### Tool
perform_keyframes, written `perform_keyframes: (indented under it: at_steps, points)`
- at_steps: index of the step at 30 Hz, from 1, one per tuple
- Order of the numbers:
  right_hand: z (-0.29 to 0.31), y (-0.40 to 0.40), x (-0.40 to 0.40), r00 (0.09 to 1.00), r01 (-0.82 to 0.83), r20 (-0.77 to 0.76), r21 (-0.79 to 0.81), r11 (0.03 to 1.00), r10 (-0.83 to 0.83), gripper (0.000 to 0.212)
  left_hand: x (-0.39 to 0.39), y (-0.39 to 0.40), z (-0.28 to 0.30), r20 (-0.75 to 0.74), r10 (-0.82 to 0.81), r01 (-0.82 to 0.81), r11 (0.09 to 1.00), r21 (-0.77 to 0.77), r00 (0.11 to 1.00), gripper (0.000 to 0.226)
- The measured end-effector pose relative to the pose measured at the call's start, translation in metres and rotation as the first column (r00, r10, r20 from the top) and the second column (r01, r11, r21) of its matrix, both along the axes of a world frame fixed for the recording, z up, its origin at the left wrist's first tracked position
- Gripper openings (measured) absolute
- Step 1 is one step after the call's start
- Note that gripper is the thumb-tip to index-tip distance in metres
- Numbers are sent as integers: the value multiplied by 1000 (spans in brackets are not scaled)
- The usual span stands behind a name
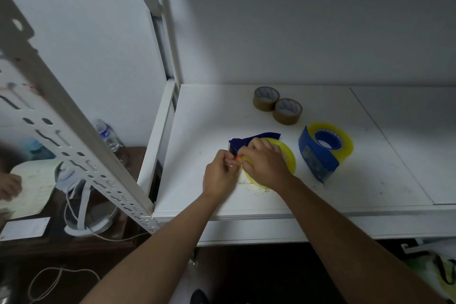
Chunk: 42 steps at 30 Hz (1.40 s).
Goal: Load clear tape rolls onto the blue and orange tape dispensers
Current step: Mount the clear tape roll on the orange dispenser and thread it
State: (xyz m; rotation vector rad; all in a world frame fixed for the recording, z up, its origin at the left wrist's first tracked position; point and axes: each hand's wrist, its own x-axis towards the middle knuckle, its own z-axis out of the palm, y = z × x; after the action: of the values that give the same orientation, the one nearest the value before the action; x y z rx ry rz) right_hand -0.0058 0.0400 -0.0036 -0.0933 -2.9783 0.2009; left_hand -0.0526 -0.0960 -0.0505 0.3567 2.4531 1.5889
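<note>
A blue tape dispenser [317,155] stands on the white shelf [202,116] at the right, with a yellowish clear tape roll [344,142] seated on its hub. Left of it lies a second dispenser with a dark blue body [249,139], a small orange part showing between my fingers, and a yellowish clear roll [288,157] on it. My right hand [262,163] rests over this roll and grips it. My left hand [219,173] pinches the tape end right at the orange part, fingertips touching those of the right hand.
Two brown tape rolls [277,107] sit side by side at the back of the shelf. A perforated metal upright [74,136] crosses the left. Below left are a water bottle [108,134], a white fan and cords on a dark table.
</note>
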Motion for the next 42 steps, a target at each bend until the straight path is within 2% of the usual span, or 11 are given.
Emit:
perform_keyframes:
  at_steps: [5,9,13,17,20,22,27,30,33,36,42]
  points:
    - [4,-2,-5,1000,20,24,20,1000,-20,22,-1,1,3,67,36,-37,999,26,997,8]
    - [4,-1,-7,999,29,22,23,999,-30,23,-2,-4,7,61,-57,55,997,45,997,17]
    - [-1,-3,-2,999,25,-32,-89,996,-28,25,-3,-4,5,20,-79,78,997,19,997,19]
    - [-12,2,14,984,131,-104,-141,981,-146,35,-4,-4,0,11,-29,29,1000,4,1000,16]
    - [-16,5,24,989,139,-33,-142,980,-145,36,-6,-4,-2,0,-70,70,997,-35,998,10]
    - [-16,2,25,991,132,37,-141,981,-128,44,-8,-3,-4,-16,-79,78,995,-66,997,7]
    - [-14,-3,22,985,157,96,-151,976,-144,52,-9,3,-4,-13,-1,0,996,-86,1000,12]
    - [-16,-3,15,986,160,-30,-110,981,-164,44,-4,2,-3,9,57,-57,998,7,998,13]
    - [-14,-2,5,970,191,-128,-116,975,-205,33,0,-2,-5,-41,42,-39,997,71,998,13]
    - [-13,-1,-1,979,142,-129,-136,980,-160,24,-1,-2,-8,-57,-7,9,999,34,998,14]
    - [-11,3,-4,991,85,-77,-240,967,-106,24,-3,3,-10,-56,-108,104,992,-69,993,15]
